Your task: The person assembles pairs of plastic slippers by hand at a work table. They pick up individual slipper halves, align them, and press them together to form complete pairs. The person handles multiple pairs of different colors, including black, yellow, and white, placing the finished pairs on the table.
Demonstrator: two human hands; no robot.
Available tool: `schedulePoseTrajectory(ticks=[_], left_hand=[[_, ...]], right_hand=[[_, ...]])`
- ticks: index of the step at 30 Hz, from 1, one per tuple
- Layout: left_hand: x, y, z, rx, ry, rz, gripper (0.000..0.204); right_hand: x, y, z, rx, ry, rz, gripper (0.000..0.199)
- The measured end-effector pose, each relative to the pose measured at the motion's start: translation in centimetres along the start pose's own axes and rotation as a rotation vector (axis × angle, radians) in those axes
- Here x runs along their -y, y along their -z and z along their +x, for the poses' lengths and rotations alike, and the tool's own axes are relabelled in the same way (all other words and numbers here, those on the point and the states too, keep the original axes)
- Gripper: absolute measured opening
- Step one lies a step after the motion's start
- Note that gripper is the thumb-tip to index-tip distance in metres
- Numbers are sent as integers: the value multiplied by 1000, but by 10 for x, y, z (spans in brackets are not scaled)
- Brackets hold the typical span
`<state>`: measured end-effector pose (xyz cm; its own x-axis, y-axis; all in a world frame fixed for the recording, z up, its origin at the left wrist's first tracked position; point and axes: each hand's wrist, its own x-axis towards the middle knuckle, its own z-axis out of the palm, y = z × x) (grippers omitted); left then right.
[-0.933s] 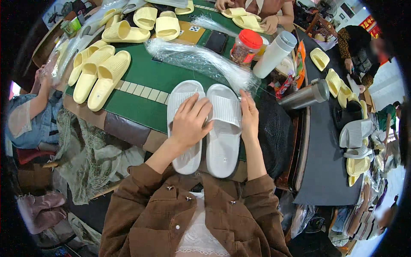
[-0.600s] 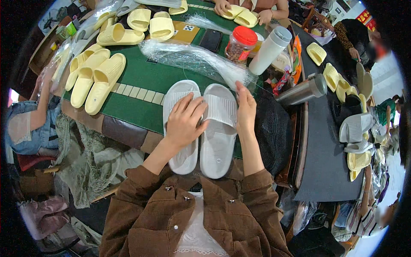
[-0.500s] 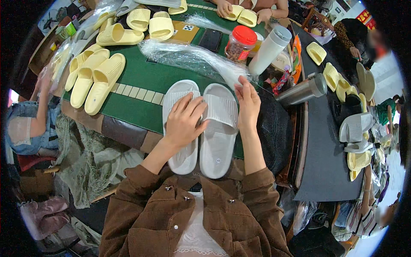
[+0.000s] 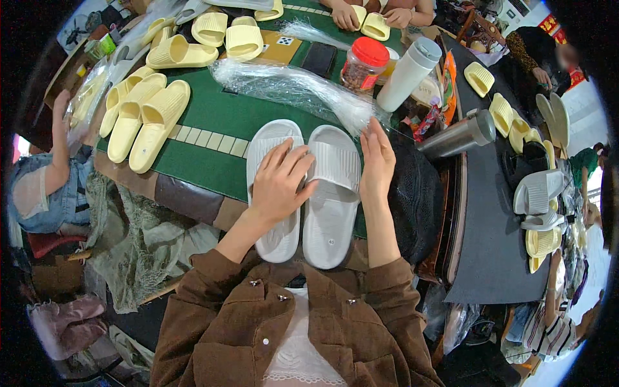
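Note:
A pair of light grey slide slippers lies side by side in front of me, toes pointing away. My left hand (image 4: pixel 282 177) lies with fingers spread over the ribbed strap of the left slipper (image 4: pixel 277 242). Beside the outer edge of the right slipper (image 4: pixel 330 222), my right hand (image 4: pixel 377 161) is raised, its fingers bent together near the thumb. Anything thin between those fingers is too fine to make out. Just beyond the fingertips ends a bundle of clear plastic strands (image 4: pixel 290 87), lying across the green table top (image 4: pixel 213 116).
Pale yellow slippers (image 4: pixel 158 126) stand at left and far back. A red-lidded jar (image 4: pixel 364 63), a white bottle (image 4: pixel 408 74) and a steel flask (image 4: pixel 458 135) stand at right. More slippers line a dark side table (image 4: pixel 483 251). Another person's hands (image 4: pixel 371 18) work opposite.
My right hand has drawn slightly back from the end of the strand bundle, toward me. My left hand stays on the left slipper.

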<state>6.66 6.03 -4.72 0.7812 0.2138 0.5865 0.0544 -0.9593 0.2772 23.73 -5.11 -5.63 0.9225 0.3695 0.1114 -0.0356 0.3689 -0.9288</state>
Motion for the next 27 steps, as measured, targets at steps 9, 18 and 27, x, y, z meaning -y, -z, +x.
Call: schedulePoseTrajectory(ticks=[9,18,27], left_hand=[[-16,23,6,-161,66,-430,38],[-48,38,0,125,86,-858,27],[-31,43,-16,176,-25,-695,12]], right_hand=[[55,-6,-81,135,41,16,49],[90,-1,-119,212,176,-2,45],[119,27,-115,-41,241,48,40]])
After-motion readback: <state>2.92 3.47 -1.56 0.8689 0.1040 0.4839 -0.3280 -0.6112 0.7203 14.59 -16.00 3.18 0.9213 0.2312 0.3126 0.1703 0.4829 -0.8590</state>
